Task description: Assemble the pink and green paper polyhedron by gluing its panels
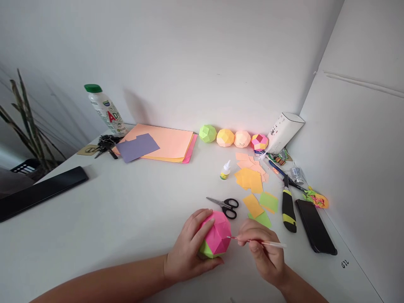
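A faceted paper ball (217, 230), pink on top and green below, rests in my left hand (189, 248), whose fingers wrap round its left side. My right hand (263, 248) pinches a thin stick-like tool (273, 243) with a pale end and a reddish shaft. The tool's tip meets the right side of the pink paper, or comes very close to it. Just behind the ball lie small scissors (225, 205) with black handles. Cut pieces of orange (249, 180) and green paper (261, 218) are spread beyond my right hand.
Several finished paper balls (225, 137) line the wall. A small glue bottle (225, 170) stands mid-table. At right lie a utility knife (288, 210) and a phone (315, 227). Paper sheets (167, 141), keys (107, 144), a plastic bottle (105, 109) and a black slab (44, 191) are left.
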Tool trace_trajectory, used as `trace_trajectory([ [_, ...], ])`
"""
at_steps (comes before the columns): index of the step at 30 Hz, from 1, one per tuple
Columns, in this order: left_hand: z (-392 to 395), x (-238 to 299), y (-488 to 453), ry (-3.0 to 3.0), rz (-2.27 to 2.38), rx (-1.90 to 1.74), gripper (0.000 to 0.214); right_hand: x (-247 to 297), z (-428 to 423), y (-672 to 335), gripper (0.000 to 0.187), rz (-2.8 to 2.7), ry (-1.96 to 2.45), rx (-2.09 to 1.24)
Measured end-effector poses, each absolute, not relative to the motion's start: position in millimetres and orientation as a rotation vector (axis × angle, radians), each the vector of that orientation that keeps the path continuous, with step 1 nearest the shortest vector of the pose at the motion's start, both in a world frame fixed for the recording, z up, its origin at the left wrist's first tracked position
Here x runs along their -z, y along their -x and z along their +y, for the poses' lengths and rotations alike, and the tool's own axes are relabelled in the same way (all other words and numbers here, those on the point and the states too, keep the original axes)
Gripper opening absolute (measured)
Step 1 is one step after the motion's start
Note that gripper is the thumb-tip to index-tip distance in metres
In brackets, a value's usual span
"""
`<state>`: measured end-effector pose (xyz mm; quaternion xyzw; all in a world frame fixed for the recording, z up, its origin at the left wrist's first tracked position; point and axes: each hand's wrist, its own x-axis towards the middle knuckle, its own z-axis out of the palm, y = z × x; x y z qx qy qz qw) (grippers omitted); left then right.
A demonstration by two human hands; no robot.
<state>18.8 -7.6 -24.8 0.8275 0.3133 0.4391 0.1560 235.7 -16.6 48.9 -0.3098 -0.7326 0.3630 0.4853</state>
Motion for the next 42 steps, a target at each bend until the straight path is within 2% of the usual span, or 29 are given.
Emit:
trace_trajectory([
  [42, -8, 27, -20, -2.467, 0.846, -1.273, 0.083, -54, -14, -233, 0.022, -1.942, 0.703, -0.889],
])
